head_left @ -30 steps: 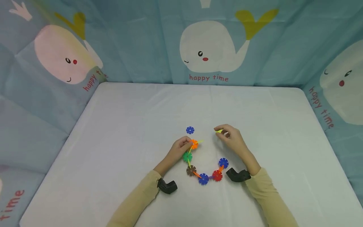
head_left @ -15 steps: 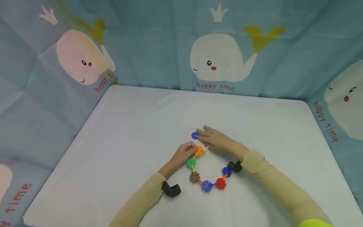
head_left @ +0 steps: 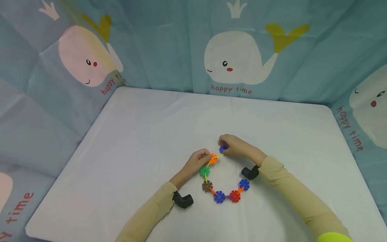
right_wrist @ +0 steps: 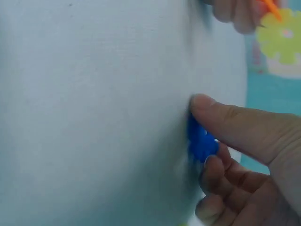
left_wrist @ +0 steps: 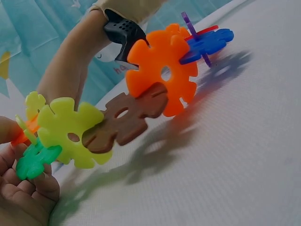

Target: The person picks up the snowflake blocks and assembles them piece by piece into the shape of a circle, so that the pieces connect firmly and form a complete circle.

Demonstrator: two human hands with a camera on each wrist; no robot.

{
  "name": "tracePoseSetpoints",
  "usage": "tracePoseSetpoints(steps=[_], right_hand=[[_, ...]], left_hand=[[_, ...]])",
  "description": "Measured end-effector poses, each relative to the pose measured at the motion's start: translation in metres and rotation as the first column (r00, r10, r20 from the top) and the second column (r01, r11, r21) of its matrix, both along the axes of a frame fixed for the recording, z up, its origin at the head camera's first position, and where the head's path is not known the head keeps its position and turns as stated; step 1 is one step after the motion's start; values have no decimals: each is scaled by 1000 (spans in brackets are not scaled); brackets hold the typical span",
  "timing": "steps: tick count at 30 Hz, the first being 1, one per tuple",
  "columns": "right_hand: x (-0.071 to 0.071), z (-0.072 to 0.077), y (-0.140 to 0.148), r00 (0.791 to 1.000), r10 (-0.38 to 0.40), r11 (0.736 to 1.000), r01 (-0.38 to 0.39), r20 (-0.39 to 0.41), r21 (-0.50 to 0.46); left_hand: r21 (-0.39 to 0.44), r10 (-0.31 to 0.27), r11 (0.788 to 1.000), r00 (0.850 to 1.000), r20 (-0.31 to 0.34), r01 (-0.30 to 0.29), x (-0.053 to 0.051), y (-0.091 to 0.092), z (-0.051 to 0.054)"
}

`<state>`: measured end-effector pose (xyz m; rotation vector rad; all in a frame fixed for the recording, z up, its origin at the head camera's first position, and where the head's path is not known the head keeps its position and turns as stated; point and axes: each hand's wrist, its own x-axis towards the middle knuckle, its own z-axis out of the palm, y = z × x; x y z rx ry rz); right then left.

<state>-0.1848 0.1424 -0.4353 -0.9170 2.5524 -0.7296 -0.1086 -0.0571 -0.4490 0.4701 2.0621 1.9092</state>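
A curved chain of interlocking snowflake discs lies on the white table, with blue (head_left: 219, 197), red (head_left: 234, 196), brown (head_left: 207, 186) and green (head_left: 205, 171) pieces among them. My left hand (head_left: 198, 160) pinches the orange disc (head_left: 213, 158) near its far end, where a yellow disc (head_left: 221, 155) sticks out. In the left wrist view, the yellow (left_wrist: 70, 133), brown (left_wrist: 124, 114) and orange (left_wrist: 164, 73) discs slot into one another edge to edge. Just beyond that end, my right hand (head_left: 237, 145) pinches a loose blue disc (right_wrist: 202, 141) between thumb and fingers.
The other end of the chain is a blue disc (head_left: 244, 185), near the black wrist camera (head_left: 250, 172) on the right arm. A second black camera (head_left: 182, 200) sits on the left wrist. Whale-printed cloth (head_left: 169, 64) walls the table's back and sides.
My right hand, earlier pinching a yellow disc, has reached left, picked up the loose blue disc and drawn it towards the chain's end. The left hand keeps hold of the orange disc.
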Motion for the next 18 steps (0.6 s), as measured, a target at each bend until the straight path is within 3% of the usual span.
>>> tracePoseSetpoints(steps=[4,8,12,15,18], right_hand=[[6,8,16,987,-90,991,103,131,-91],[20,19,34,957,-202,950,243,206,-197],[34,23,42,939,-260,881,325,224,-342],[41,19,39,918,-294,816,387,267,-430],[46,12,32,888,-319,767,447,331,-460]], left_hand=[[-7,16,1000,1000,6,-16,0,1,-1],[-12,64,998,998,-11,-64,0,4,-2],[3,101,995,994,-38,-101,0,3,-4],[15,86,996,996,-38,-86,-1,3,-5],[22,56,998,998,-19,-55,-2,4,-6]])
